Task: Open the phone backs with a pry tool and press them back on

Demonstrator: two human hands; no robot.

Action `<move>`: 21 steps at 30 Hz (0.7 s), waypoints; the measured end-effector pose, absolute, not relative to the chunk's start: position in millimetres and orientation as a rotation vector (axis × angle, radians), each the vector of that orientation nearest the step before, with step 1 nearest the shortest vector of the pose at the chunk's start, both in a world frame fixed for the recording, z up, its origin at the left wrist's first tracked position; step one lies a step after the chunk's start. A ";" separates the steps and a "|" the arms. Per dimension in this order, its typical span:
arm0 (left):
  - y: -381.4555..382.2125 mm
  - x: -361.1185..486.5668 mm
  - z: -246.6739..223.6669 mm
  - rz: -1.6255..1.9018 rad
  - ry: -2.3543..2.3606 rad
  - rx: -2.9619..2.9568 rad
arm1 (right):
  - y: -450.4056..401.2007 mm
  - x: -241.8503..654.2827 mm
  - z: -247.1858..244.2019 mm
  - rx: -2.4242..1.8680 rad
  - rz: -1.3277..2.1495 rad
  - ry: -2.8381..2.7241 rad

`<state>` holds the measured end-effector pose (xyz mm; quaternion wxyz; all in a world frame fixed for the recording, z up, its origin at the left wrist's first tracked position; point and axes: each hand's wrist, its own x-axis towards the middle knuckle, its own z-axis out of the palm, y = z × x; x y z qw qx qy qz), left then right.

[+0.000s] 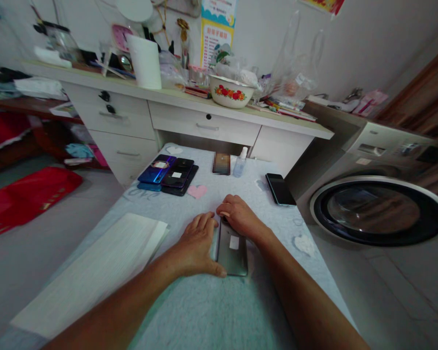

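Observation:
A grey smartphone (232,255) lies back up on the patterned cloth, with a small white label on its back. My left hand (199,245) grips it along the left side, thumb at the lower edge and fingers by the upper left corner. Over the phone's top end, my right hand (239,214) is closed with curled fingers that hide the camera area. Something small and pale shows by those fingertips; I cannot make out what it is.
Several phones (168,172) lie at the back left, and a black-screened phone (280,189) at the right. A spray bottle (240,163) stands behind. White folded sheets (91,272) lie left on the cloth (190,316). A washing machine (372,146) stands right.

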<state>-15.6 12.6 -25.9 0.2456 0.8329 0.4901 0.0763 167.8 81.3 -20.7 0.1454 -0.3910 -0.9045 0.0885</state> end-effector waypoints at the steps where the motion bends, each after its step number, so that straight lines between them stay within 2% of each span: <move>1: 12.7 -15.6 -26.1 0.205 1.336 2.276 | 81.4 166.6 -21.6 -1.189 0.251 -2.567; 6: 12.4 -15.6 -24.6 0.184 1.344 2.277 | 80.4 160.0 -21.9 -1.352 0.187 -2.505; 21: 11.8 -13.5 -22.0 0.180 1.346 2.265 | 57.3 163.0 -4.1 -1.144 0.334 -2.645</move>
